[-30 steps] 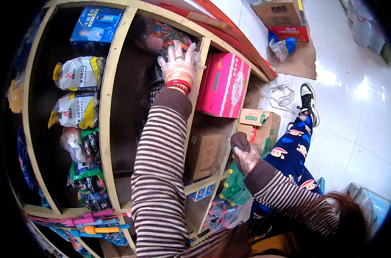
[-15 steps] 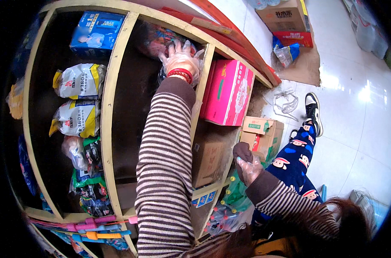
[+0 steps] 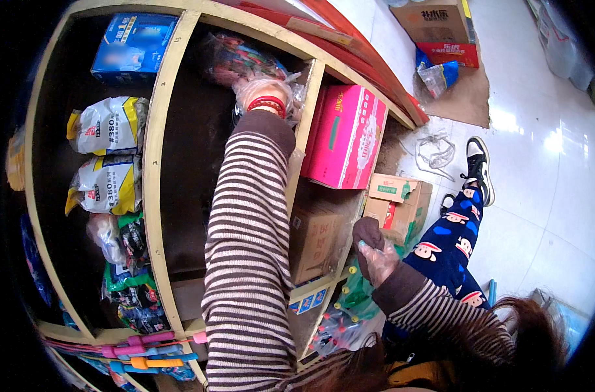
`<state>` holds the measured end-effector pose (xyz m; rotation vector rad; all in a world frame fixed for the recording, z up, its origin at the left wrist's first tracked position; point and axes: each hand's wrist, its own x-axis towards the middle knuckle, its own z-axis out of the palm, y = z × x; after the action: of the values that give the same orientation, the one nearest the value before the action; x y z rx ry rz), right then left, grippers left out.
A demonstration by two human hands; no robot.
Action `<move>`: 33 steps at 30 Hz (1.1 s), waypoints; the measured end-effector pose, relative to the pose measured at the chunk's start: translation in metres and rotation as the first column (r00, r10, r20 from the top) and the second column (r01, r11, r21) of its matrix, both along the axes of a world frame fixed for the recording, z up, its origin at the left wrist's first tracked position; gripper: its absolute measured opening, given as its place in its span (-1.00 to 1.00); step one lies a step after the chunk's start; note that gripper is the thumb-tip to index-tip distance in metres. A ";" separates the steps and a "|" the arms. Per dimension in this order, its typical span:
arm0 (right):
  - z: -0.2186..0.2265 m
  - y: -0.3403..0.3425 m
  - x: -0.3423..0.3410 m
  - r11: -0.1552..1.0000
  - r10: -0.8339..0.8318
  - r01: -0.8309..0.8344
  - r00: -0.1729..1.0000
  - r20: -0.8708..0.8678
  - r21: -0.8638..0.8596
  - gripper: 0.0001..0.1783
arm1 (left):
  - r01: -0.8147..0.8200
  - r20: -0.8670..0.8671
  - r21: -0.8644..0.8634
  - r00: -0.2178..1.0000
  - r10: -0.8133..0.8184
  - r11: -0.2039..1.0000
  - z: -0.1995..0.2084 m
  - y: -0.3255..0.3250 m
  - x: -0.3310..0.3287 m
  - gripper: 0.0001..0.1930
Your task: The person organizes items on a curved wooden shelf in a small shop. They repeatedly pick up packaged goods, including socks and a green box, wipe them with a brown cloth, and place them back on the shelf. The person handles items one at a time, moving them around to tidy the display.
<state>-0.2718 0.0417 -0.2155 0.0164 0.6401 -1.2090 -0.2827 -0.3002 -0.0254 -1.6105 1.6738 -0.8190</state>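
Note:
My left hand [image 3: 266,93], in a clear plastic glove with a red bracelet at the wrist, reaches into a deep shelf compartment. Beside it lies a crinkled clear bag with colourful contents [image 3: 235,62]. The fingers of this hand are hidden, so whether they grip the bag does not show. Lower right, my right hand [image 3: 381,262], also in a clear glove, is closed around a dark brown cloth [image 3: 368,232]. That cloth hangs above the floor side of the shelf, in front of an opened cardboard carton [image 3: 399,202].
A bright pink box [image 3: 346,137] and a brown carton [image 3: 316,245] fill the neighbouring compartment. White-yellow bags [image 3: 108,126], a blue box [image 3: 135,46] and dark packets stand to the left. Green bottles [image 3: 357,294] are below my right hand. Plastic strapping [image 3: 435,153] lies on the tiled floor.
My left hand has bent down beside the bag, and its spread fingers have gone out of sight. The right hand keeps hold of the brown cloth. The view has shifted slightly.

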 end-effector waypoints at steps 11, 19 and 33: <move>-0.018 0.004 0.017 0.985 -0.161 0.160 0.987 0.000 -0.059 -0.59 | 0.261 -0.356 -0.087 0.893 -0.274 0.961 0.005 -0.030 0.034 -0.14; -0.030 0.006 0.024 0.986 -0.160 0.165 0.980 -0.117 0.029 -0.63 | 0.499 -0.626 -0.355 0.501 -0.598 0.790 0.016 0.109 0.058 -0.39; -0.012 0.012 0.014 1.000 -0.022 0.022 0.989 -0.147 -0.001 -0.37 | 0.438 -0.489 -0.372 0.657 -0.574 0.818 0.002 0.262 0.222 -0.39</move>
<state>-0.2576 0.0535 -0.2270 -0.0659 0.7715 -1.2388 -0.0604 -0.0384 -0.0232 -1.6578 2.6586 -0.8430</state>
